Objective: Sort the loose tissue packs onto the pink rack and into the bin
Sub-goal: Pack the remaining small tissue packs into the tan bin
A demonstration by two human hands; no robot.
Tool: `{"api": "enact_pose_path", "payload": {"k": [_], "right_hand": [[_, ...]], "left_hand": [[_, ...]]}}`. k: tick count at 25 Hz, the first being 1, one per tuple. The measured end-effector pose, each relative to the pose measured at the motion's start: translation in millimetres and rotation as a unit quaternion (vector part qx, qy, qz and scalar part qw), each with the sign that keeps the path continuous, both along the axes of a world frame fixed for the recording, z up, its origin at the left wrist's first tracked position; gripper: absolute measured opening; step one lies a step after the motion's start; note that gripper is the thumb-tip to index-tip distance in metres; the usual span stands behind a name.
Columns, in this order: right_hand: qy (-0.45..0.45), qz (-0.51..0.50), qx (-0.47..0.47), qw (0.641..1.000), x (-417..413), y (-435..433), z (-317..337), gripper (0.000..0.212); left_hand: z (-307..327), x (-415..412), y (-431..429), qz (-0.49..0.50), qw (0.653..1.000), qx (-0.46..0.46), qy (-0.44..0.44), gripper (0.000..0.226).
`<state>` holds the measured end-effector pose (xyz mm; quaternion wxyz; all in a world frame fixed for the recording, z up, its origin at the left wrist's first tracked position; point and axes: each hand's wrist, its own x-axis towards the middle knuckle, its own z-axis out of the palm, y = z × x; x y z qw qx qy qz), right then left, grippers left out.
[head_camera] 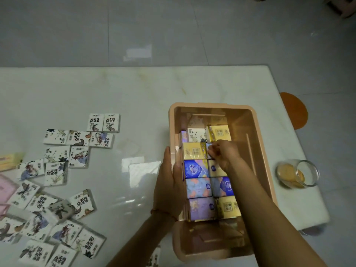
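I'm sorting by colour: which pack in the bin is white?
The white pack in the far row, left of a yellow pack; the others are yellow, blue or purple.

We look down on a white, faintly veined stone table (134, 89) set on a glossy pale grey tiled floor (77, 31), where a soft patch of light (137, 53) reflects beyond the table's far edge and a round orange seat (294, 110) shows past its right edge.

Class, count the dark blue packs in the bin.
2. One dark blue pack lies in the left column; the other in the right column, one row nearer. The arm may hide more.
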<state>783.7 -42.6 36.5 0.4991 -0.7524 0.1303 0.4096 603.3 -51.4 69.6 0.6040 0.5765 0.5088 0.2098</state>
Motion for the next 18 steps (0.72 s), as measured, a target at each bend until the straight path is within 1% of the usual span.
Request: {"api": "enact_pose_path", "payload": {"k": [2,3,4,5,6,7,8,9,10,11,12,13,14,15,16,17,18], "right_hand": [[-0.055,0.017,-0.006,0.998,-13.2,-3.4,24.4,0.015],[-0.091,0.057,-0.001,0.994,-28.0,-10.6,43.3,0.017],[-0.118,0.109,0.029,0.986,-49.5,-20.8,64.9,0.017],[-0.124,0.164,0.077,0.976,-74.5,-32.7,87.5,0.017],[-0.096,0.22,0.129,0.962,-103.1,-45.9,104.9,0.019],[-0.035,0.278,0.165,0.946,-135.0,-58.5,114.1,0.022],[0.028,0.329,0.165,0.929,-166.4,-71.3,111.8,0.025],[0.076,0.364,0.133,0.919,-195.7,-83.2,100.0,0.026],[0.112,0.373,0.076,0.918,-221.1,-94.2,79.8,0.023],[0.122,0.359,-0.004,0.925,-241.7,-106.1,52.4,0.016],[0.103,0.34,-0.103,0.929,-256.5,-116.0,23.9,0.012],[0.062,0.325,-0.192,0.924,-267.2,-123.4,1.2,0.025],[0.029,0.309,-0.266,0.913,-275.2,-129.7,-18.5,0.046],[0.01,0.278,-0.312,0.908,-282.0,-132.0,-30.2,0.066],[0.005,0.248,-0.337,0.908,-287.9,-131.0,-36.9,0.078],[-0.006,0.24,-0.344,0.908,-293.7,-127.2,-41.0,0.081],[-0.029,0.25,-0.34,0.906,-298.9,-121.1,-42.2,0.079]], "left_hand": [[-7.7,-19.7,9.2,0.009,1.0,-0.013,0.007,0.036],[-14.0,-35.3,14.9,0.017,0.999,-0.027,0.034,0.033],[-21.1,-54.9,20.2,0.015,0.997,-0.036,0.073,0.032],[-27.6,-75.1,23.1,-0.002,0.993,-0.033,0.117,0.03],[-32.7,-94.6,23.6,-0.026,0.987,-0.028,0.159,0.029],[-36.5,-114.8,21.1,-0.045,0.98,-0.028,0.193,0.028],[-38.3,-130.9,16.3,-0.058,0.974,-0.035,0.215,0.027],[-38.7,-143.9,10.3,-0.066,0.971,-0.044,0.227,0.026],[-39.7,-154.2,3.7,-0.069,0.967,-0.054,0.238,0.025],[-41.3,-163.5,-2.9,-0.07,0.964,-0.067,0.25,0.025],[-44.3,-172.0,-9.0,-0.071,0.96,-0.083,0.259,0.025],[-47.2,-179.1,-14.7,-0.071,0.957,-0.098,0.263,0.025],[-50.4,-185.7,-18.9,-0.067,0.956,-0.109,0.266,0.025],[-52.6,-193.0,-21.6,-0.058,0.955,-0.118,0.267,0.024],[-53.0,-199.6,-21.9,-0.043,0.954,-0.126,0.267,0.023],[-53.8,-206.7,-20.5,-0.024,0.956,-0.128,0.262,0.022],[-52.0,-213.3,-17.9,0.002,0.958,-0.123,0.258,0.021]]}}
